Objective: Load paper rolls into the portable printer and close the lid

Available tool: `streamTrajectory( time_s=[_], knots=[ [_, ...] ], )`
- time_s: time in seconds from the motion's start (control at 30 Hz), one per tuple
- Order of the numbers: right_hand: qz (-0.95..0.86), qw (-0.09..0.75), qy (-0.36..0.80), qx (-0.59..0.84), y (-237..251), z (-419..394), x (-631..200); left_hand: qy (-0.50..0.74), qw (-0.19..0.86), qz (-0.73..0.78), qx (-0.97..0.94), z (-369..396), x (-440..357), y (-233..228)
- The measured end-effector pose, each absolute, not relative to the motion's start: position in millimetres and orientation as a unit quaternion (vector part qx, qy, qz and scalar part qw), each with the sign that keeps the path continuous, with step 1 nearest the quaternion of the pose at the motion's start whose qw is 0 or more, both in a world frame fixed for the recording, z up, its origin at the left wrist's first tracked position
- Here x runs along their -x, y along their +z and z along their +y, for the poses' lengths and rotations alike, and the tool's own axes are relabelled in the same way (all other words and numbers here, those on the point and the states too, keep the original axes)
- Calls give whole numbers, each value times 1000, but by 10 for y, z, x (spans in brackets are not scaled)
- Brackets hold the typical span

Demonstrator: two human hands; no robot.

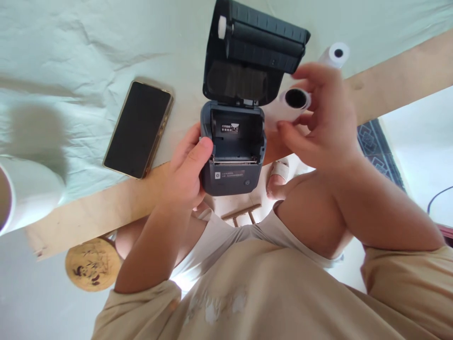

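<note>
A small dark grey printer point(231, 156) stands at the table's near edge with its lid point(247, 56) flipped up and its paper bay bare. My left hand point(184, 170) grips the printer's left side, thumb on the bay's rim. My right hand point(322, 118) holds a white paper roll point(288, 106) just right of the printer, its dark core facing me.
A black phone point(138, 128) lies face up left of the printer on the pale cloth point(88, 42). A second white paper roll point(334, 54) lies behind my right hand. A white cup point(24, 191) stands at the far left. The wooden table edge point(88, 212) runs across the view.
</note>
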State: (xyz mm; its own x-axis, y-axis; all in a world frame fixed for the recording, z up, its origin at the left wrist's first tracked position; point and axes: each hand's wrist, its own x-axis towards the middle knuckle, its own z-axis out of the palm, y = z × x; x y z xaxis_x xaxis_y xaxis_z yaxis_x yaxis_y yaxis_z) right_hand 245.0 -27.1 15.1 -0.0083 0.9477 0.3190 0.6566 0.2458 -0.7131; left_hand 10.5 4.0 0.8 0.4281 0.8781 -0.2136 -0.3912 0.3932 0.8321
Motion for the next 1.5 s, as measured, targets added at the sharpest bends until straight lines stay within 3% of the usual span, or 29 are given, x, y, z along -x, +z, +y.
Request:
streamTrajectory(
  time_s=[0.17,0.47,0.73,0.97,1.5],
  knots=[
    [-466,519,469,541,247,-268,-2426,413,769,327,-361,30,-107,10],
    [-306,533,588,526,290,-262,-2396,419,765,335,-357,25,-101,14],
    [-330,555,557,523,355,-277,-2336,408,760,353,-364,38,-97,25],
    [-360,500,597,514,218,-268,-2421,392,749,376,-379,31,-108,67],
    [-354,494,595,526,109,-203,-2503,404,743,374,-381,25,-109,49]
  ],
)
